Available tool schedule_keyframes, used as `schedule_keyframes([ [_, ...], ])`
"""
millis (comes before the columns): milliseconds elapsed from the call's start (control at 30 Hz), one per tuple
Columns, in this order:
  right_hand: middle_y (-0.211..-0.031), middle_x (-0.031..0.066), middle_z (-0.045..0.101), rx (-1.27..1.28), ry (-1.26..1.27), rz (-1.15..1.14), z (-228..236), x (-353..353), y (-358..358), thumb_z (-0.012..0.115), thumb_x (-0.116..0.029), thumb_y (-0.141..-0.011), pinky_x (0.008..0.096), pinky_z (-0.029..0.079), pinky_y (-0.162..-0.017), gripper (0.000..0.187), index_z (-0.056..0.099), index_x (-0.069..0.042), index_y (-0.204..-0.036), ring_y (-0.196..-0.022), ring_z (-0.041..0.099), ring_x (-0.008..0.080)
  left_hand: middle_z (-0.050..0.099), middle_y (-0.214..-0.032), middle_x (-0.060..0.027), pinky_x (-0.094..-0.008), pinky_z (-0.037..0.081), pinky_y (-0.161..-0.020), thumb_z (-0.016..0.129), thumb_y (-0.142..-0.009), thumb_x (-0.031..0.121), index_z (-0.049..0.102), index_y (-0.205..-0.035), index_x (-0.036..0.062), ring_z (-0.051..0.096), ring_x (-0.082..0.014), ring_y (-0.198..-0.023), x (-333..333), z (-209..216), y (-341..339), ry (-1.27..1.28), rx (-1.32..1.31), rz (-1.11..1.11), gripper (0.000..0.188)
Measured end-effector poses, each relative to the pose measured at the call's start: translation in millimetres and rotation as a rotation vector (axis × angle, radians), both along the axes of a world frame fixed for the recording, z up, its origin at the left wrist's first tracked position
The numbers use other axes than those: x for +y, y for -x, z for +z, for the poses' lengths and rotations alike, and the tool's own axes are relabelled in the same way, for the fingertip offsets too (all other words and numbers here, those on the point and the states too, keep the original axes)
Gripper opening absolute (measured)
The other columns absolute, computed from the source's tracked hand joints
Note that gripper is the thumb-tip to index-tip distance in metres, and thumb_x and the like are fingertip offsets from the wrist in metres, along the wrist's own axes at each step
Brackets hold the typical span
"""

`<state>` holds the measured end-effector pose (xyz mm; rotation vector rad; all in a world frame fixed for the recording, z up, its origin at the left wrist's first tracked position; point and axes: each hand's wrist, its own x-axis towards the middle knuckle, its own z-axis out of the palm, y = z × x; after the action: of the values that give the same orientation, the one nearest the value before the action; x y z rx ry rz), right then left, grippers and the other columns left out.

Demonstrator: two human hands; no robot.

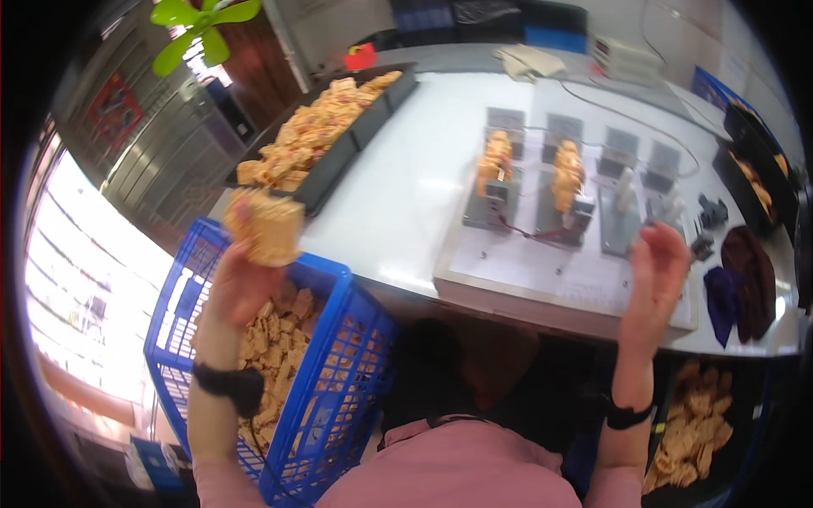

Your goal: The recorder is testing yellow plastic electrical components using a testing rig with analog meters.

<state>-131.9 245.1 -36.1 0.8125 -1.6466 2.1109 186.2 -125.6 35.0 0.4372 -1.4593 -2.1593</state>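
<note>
My left hand is raised over the blue crate, closed around a tan, blocky moulded piece with a reddish patch on one side. At the right edge of the white fixture board, my right hand is up with its fingers loosely bent and somewhat apart; it is a little blurred and nothing shows in it. On the board stand several grey fixtures. Two of them carry tan pieces, a left one and a right one. Another grey fixture near my right hand bears a pale upright peg.
A blue slatted crate of tan pieces stands at my left. Behind it, a long black tray is heaped with more. Dark cloths and black trays lie at the right; another bin of tan pieces sits below. A cable crosses the table.
</note>
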Motion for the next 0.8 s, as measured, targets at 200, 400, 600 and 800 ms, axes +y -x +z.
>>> schedule_keyframes([
  [200, -0.120, 0.0069, 0.056, 0.002, -0.070, -0.199, -5.0, 31.6, 33.0, 0.057, -0.005, -0.098, 0.0266, 0.042, -0.094, 0.032, 0.052, -0.001, -0.129, -0.104, 0.053, 0.0120, 0.048, -0.145, -0.0122, -0.0425, 0.045, -0.111, 0.065, -0.092, 0.021, 0.033, -0.150, 0.0087, 0.052, -0.0285, -0.131, 94.2, 35.8, 132.7, -0.084, 0.096, -0.360, 0.068],
  [400, -0.109, 0.0040, 0.060, -0.056, -0.243, -0.205, -15.9, 37.1, 32.8, 0.062, -0.010, -0.096, 0.0272, 0.046, -0.086, 0.029, 0.057, -0.006, -0.125, -0.094, 0.054, 0.0127, 0.045, -0.147, -0.0101, -0.0448, 0.047, -0.109, 0.061, -0.092, 0.005, 0.030, -0.151, 0.0179, 0.052, -0.0274, -0.133, 139.5, 40.6, 188.4, -0.084, 0.014, -0.499, 0.069],
  [600, -0.105, 0.0039, 0.060, -0.048, -0.226, -0.129, -8.9, 36.2, 31.3, 0.062, -0.007, -0.095, 0.0262, 0.046, -0.083, 0.027, 0.059, -0.005, -0.122, -0.090, 0.054, 0.0118, 0.044, -0.148, -0.0096, -0.0450, 0.047, -0.108, 0.062, -0.093, 0.013, 0.030, -0.151, 0.0181, 0.053, -0.0267, -0.132, 137.5, 40.2, 209.2, -0.058, 0.003, -0.458, 0.067],
  [800, -0.103, 0.0035, 0.060, -0.060, -0.222, -0.125, -7.6, 36.9, 29.9, 0.062, -0.005, -0.095, 0.0254, 0.046, -0.082, 0.023, 0.062, -0.004, -0.118, -0.089, 0.055, 0.0117, 0.049, -0.143, -0.0070, -0.0374, 0.051, -0.101, 0.065, -0.092, 0.019, 0.031, -0.151, 0.0160, 0.056, -0.0226, -0.127, 137.8, 45.2, 222.7, -0.053, -0.008, -0.498, 0.068],
])
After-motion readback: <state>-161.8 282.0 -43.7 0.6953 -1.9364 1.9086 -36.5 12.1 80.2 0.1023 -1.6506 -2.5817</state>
